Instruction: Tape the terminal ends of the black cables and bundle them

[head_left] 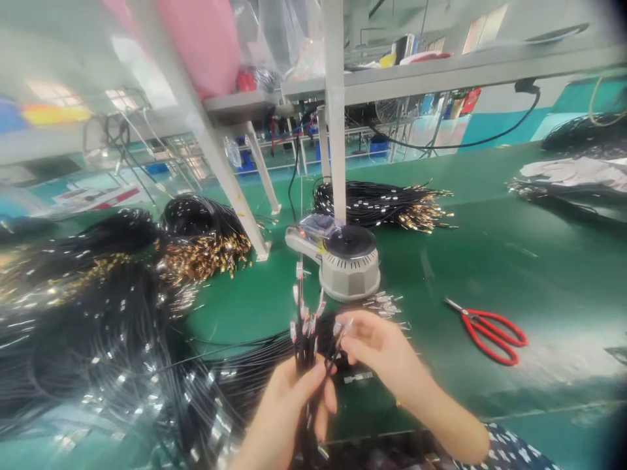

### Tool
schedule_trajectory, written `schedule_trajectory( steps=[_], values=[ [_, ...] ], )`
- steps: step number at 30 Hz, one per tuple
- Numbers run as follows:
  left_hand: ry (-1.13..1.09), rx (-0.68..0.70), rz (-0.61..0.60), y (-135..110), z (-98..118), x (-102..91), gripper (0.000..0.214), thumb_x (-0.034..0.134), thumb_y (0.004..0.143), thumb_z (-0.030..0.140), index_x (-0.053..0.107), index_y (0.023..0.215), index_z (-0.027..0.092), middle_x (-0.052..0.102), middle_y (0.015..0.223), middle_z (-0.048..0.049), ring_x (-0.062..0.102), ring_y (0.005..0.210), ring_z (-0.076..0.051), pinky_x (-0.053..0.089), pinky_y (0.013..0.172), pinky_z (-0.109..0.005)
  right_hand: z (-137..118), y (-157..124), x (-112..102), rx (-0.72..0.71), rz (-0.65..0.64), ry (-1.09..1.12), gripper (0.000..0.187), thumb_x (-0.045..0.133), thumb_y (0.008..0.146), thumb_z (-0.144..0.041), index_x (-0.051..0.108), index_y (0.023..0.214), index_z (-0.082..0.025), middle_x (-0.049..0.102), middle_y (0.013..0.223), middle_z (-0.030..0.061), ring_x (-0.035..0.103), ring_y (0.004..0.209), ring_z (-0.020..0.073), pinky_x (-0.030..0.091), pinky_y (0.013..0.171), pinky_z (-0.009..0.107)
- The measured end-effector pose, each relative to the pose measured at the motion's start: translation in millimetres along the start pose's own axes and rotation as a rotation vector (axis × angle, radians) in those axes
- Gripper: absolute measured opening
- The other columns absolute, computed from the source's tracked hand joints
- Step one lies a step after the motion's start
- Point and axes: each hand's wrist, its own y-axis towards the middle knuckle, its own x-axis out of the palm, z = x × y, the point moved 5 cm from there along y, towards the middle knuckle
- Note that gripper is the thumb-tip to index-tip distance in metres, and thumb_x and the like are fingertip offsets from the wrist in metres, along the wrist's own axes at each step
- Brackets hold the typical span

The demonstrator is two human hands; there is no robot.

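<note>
My left hand (294, 398) is closed round a bunch of black cables (304, 349), whose ends with small white connectors (306, 320) point upward and fan out. Beside it, my right hand (379, 343) pinches one cable end with a white connector (339, 326) between thumb and fingers. More black cables (245, 365) lie under and to the left of my hands. Some white-tipped cable ends (385, 303) show just beyond my right hand. Behind my hands stands a round grey tape dispenser (349, 271) with a black top.
Red-handled scissors (494, 333) lie on the green table (490, 261) at right. Heaps of black cables with brass-coloured ends (210, 251) fill the left side. Another cable bundle (382, 202) lies behind the dispenser. White shelf posts (334, 117) rise from the table. A white cloth (578, 176) rests at far right.
</note>
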Motion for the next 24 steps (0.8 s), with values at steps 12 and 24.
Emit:
schedule_trajectory(
  steps=[12,24],
  values=[
    [0.006,0.035,0.116,-6,-1,-4.6,0.03,0.068,0.083,0.043,0.06,0.078,0.014,0.064,0.054,-0.0008,0.045,0.031,-0.005,0.028,0.037,-0.018,-8,2,10,0.045,0.078,0.034,0.036,0.085,0.062,-0.038,0.058,0.066,-0.015,0.066,0.064,-0.0013,0.059,0.049,0.0089,0.05,0.052,0.023],
    [0.032,0.052,0.047,-6,-5,-0.5,0.03,0.067,0.085,0.042,0.06,0.077,0.014,0.065,0.056,-0.002,0.048,0.033,-0.006,0.032,0.037,-0.018,-3,9,31,0.054,-0.127,0.004,0.026,0.077,0.072,-0.031,0.07,0.089,-0.012,0.067,0.075,0.002,0.058,0.057,0.008,0.048,0.054,0.022]
  ],
)
